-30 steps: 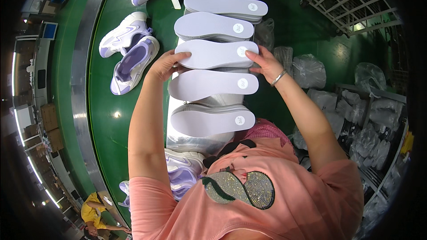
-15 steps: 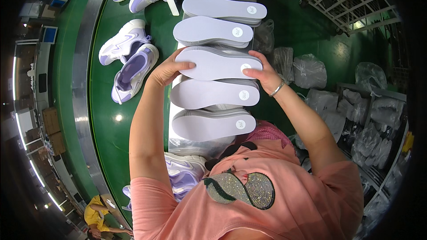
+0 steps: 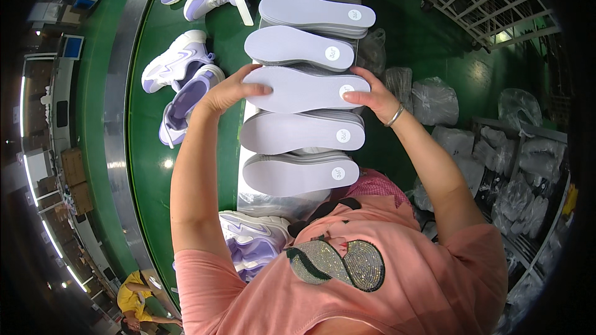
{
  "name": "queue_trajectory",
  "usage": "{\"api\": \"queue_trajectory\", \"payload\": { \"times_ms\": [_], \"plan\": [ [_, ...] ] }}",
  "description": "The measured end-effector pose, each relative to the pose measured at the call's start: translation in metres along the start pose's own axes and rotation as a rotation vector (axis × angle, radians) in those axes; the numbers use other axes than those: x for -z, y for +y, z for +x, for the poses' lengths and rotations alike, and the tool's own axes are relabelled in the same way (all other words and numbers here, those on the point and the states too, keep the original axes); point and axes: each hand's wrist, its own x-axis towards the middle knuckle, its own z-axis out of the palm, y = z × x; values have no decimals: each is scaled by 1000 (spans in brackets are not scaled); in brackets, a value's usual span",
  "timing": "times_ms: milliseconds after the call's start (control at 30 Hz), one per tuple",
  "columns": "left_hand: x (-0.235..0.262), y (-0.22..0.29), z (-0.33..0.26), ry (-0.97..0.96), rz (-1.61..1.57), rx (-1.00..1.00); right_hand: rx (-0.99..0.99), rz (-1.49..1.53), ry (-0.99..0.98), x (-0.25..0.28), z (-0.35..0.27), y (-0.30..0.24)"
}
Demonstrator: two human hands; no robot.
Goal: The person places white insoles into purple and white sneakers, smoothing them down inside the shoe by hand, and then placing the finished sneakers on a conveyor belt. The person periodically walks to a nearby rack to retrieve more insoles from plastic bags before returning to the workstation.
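Observation:
Stacks of pale lilac insoles lie crosswise in a row, each with a round white sticker at the heel. My left hand is closed on the toe end of one insole stack, thumb on top. At its heel end my right hand grips the same stack, its thumb beside the sticker. Just beyond is another insole stack. On the near side sit two more, a middle insole stack and the nearest insole stack. The fingers under the held stack are hidden.
Purple-and-white sneakers stand on the green conveyor belt to the left, with another sneaker by my left arm. A wire cage cart is at far right. Clear plastic bags lie to the right. Someone in yellow is at lower left.
Both hands keep their grip on the same insole stack, which stays almost in place. My left elbow has swung slightly outward to the left. The whole view has shifted a little.

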Motion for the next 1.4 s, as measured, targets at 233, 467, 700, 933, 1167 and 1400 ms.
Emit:
{"api": "queue_trajectory", "payload": {
  "times_ms": [233, 467, 700, 933, 1167, 1400],
  "plan": [
    [4, -1, -20, -1, -147, -82, 260, -414, 18, -16, -21, -13],
    [4, -7, -23, 302, 549, -531, 701, -866, 135, -23, -9, -17],
    [-8, -37, -9, 408, 832, -557, 744, -1085, 63, -13, 4, -3],
    [-5, -24, -9, 286, 872, -465, 616, -1153, 53, -19, -10, -6],
    [-12, -21, 4, 256, 887, -423, 429, -930, 42, -13, 0, 20],
    [-20, -31, 7, 284, 847, -539, 401, -1023, 94, -13, 4, 35]
  ]
}}
